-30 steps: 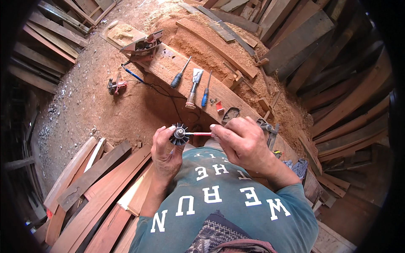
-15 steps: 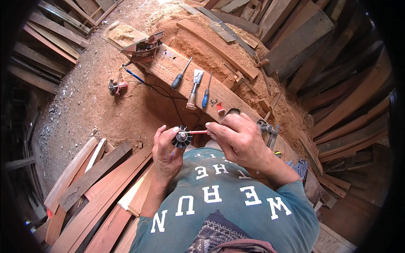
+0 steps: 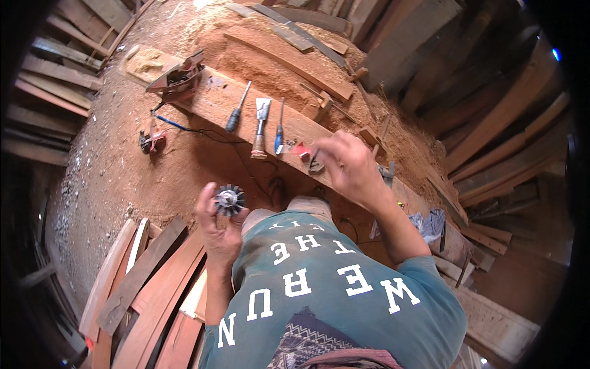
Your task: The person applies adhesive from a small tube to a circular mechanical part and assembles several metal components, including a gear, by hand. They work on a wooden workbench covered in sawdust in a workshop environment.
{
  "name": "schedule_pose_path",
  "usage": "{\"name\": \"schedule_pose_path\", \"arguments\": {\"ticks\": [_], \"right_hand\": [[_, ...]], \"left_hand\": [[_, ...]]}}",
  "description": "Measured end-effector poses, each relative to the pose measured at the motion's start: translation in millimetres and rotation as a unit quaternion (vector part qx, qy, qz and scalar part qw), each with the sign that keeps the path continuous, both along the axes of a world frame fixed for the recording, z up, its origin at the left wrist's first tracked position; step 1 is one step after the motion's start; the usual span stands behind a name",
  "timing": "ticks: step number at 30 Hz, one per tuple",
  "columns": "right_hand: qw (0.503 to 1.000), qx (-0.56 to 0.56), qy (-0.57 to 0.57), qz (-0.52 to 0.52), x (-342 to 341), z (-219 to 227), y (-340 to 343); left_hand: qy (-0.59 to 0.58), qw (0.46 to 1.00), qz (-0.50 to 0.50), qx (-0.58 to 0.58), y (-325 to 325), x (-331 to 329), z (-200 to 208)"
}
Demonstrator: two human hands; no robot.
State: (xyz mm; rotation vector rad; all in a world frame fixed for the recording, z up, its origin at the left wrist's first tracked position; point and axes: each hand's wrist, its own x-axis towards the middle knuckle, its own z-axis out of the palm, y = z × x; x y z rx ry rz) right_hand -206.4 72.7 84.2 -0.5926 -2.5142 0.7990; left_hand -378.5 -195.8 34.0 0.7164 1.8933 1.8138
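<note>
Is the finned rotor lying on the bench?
No: the left hand holds the finned rotor in the air, apart from the bench.

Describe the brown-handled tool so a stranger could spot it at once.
Find the long wooden bench. Between its dark-handled screwdriver and blue-handled screwdriver lies the brown-handled tool; of the three, only it has a broad, flat blade.

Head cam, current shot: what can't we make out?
Right hand: head view, motion blur; unclear whether it grips anything.
Red shape by its fingertips: head view, blurred; held or lying, unclear.
Finned rotor in the left hand: head view, far side hidden by its own near face.
Planks, lower left: head view, ends cut off by lower edge.
</note>
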Motion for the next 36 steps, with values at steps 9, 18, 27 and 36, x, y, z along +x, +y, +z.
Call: {"name": "schedule_pose_path", "arguments": {"ticks": [9, 18, 27, 36], "right_hand": [[0.893, -0.245, -0.083, -0.367, 69.3, -256.3, 10.6], [0.801, -0.201, -0.192, -0.53, 70.1, -352.1, -9.1], [0.808, -0.185, -0.209, -0.518, 63.3, -325.4, -10.1], [0.778, -0.229, -0.146, -0.567, 150.9, -280.4, -84.0]], "left_hand": [[0.016, 0.996, 0.018, -0.089, -14.0, -36.5, -34.9], [-0.081, 0.995, -0.003, -0.065, 6.7, -26.4, -40.3], [-0.103, 0.991, -0.05, -0.067, 30.7, -32.2, -47.2], [-0.102, 0.986, -0.112, -0.067, 65.0, -26.3, -57.2]]}}
